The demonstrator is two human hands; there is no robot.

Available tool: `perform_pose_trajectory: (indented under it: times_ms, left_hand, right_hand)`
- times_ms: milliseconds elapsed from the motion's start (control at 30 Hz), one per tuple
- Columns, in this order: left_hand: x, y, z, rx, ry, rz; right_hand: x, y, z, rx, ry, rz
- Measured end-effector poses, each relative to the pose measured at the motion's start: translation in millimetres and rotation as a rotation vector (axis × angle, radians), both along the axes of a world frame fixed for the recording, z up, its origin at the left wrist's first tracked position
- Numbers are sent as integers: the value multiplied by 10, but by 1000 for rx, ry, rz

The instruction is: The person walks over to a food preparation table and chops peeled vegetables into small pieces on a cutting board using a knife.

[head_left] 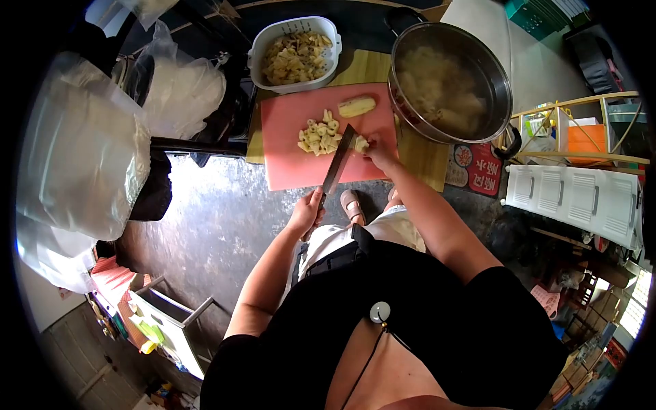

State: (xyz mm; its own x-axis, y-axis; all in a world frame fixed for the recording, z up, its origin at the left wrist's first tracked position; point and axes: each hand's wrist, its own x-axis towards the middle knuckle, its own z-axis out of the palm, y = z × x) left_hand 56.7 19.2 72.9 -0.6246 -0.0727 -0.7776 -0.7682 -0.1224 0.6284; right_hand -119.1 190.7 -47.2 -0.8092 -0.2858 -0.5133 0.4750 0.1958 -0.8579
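Fingers of the left hand (307,213) are wrapping tight around the handle of a knife (336,164), its blade lying across the pink cutting board (287,164). At the board's right edge, the right hand (378,152) is pinching a pale vegetable piece (360,143) against the blade. Cut chunks (319,137) are sitting mid-board; an uncut piece (357,106) is lying near its far edge. Beyond the board, a white basket (295,51) and a metal pot (451,82) are standing.

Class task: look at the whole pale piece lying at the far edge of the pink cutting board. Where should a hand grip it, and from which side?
Grip the whole piece across its middle, from above: it lies flat and elongated, its long sides clear of the cut pile.
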Motion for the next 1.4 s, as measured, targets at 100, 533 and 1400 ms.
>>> perform_pose_trajectory:
  times_ms: [100, 533, 1400]
  left_hand:
    - [27, -35, -45, -52, -8, -26]
    - [-76, 5, -104, 79, -82, 68]
    - [-126, 154, -273, -557, 231, -365]
  right_hand:
    - [-47, 30, -37, -57, -42, 32]
    - [-6, -33, 63, -59, -160, -58]
    - [139, 9, 117, 505, 645, -53]
